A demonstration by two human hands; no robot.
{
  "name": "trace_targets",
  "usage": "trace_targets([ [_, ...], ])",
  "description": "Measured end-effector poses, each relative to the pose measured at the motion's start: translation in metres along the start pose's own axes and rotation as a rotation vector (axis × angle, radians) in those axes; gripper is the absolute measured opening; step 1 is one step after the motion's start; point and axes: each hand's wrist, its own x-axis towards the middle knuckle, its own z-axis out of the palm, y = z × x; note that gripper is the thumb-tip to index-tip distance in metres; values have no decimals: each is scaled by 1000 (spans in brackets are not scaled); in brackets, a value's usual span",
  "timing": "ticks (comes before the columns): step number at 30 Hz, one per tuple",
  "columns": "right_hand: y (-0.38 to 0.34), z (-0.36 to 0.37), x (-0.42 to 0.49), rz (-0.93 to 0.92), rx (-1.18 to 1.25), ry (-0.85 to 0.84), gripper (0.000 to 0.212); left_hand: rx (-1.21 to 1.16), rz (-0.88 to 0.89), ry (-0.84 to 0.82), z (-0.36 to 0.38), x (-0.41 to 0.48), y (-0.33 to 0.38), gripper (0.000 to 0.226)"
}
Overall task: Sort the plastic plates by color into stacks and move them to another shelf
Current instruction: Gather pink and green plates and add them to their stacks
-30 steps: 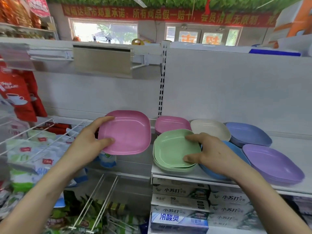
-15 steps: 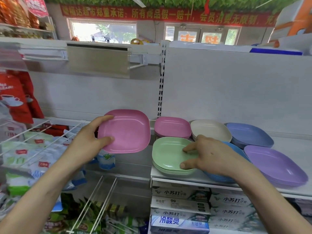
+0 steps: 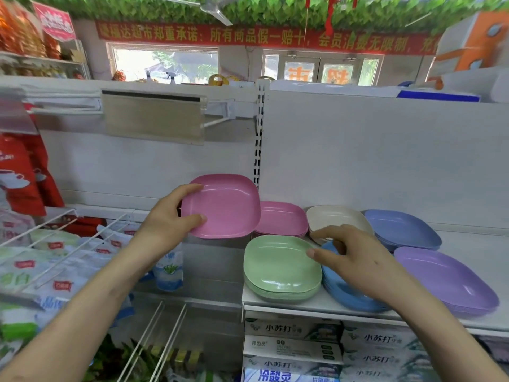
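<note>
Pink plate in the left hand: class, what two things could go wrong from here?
1. The left hand grips the pink plate by one edge only, out beyond the shelf; it could slip and fall.
2. The green stack and purple stack sit at the shelf's front edge, and the right hand hovers between them; a careless brush might knock plates off.

Bare left hand (image 3: 165, 226), bare right hand (image 3: 358, 261)

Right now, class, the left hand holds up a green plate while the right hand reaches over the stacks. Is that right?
No. The head view shows the left hand holding up a pink plate, not a green one; the right hand does reach over the stacks.
</note>
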Motion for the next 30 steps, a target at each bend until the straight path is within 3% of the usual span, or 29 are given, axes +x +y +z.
trace_targets([
  [10, 27, -17, -19, 40, 158, 259, 17, 96, 16, -241, 82, 76, 18, 62],
  [21, 50, -20, -27, 64, 207, 321, 14, 373, -30, -379, 119, 96, -1, 62],
  [30, 40, -8, -20, 53, 219, 298, 16, 402, -18, -362, 122, 100, -11, 60],
])
